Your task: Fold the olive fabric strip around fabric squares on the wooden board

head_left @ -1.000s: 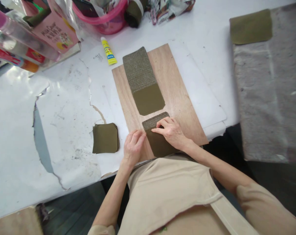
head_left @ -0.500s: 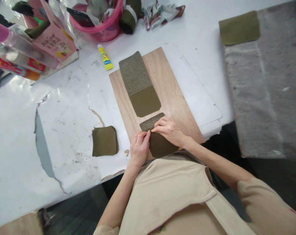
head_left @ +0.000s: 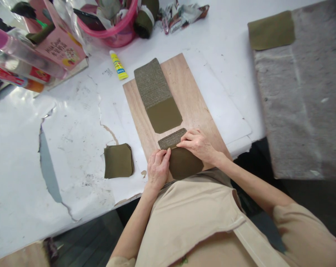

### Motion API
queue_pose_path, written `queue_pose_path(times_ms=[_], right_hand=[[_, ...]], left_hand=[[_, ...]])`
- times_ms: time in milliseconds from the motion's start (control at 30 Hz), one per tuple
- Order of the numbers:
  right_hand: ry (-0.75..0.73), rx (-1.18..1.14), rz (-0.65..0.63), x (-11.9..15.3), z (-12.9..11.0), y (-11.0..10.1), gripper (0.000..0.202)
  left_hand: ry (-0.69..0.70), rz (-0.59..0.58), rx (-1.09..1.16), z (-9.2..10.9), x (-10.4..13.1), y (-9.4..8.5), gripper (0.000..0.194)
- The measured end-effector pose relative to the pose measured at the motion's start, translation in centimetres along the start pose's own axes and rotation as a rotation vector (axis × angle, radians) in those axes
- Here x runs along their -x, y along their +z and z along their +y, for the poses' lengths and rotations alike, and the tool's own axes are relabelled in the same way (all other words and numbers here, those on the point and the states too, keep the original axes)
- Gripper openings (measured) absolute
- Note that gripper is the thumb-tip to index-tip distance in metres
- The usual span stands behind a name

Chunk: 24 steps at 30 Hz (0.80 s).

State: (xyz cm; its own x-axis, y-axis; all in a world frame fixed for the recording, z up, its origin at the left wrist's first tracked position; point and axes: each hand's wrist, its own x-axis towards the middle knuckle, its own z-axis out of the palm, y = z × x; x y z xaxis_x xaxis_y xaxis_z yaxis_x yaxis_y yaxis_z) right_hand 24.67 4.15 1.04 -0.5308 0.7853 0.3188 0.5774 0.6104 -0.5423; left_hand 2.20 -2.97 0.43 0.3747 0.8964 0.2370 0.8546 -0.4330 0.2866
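An olive fabric piece (head_left: 185,164) with cut corners lies at the near end of a wooden board (head_left: 190,89), up against my apron. Along its far edge shows a strip of rough grey-green backing (head_left: 172,139). My left hand (head_left: 158,167) pinches the left end of that edge between thumb and fingers. My right hand (head_left: 197,145) is closed too, its fingertips pinching the same edge a little to the right. Farther up the board rests a stack of similar pieces (head_left: 165,115), olive in front and rough grey-green behind.
Left of the board sits a pile of olive fabric squares (head_left: 118,161). A yellow glue tube (head_left: 118,66) lies beyond it, before a pink basket (head_left: 115,35). Bottles and a pink box (head_left: 59,48) crowd the far left. A grey padded surface (head_left: 303,100) stands at right.
My right hand has slid a little to the right along the fabric edge, away from my left hand. The left hand stays at its end.
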Motion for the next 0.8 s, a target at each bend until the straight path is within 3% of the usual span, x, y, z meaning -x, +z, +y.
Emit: queue_pose_path(times_ms=[400,800], right_hand=[[-0.048,-0.007,-0.057,0.41,0.94,-0.49,0.026],[-0.075,0.072,-0.035,0.47,0.81,-0.16,0.027]], left_hand=[[0.011,-0.034,-0.060,0.07,-0.07,-0.09,0.045],[0.043,-0.127,-0.136,0.13,-0.13,-0.53,0.049]])
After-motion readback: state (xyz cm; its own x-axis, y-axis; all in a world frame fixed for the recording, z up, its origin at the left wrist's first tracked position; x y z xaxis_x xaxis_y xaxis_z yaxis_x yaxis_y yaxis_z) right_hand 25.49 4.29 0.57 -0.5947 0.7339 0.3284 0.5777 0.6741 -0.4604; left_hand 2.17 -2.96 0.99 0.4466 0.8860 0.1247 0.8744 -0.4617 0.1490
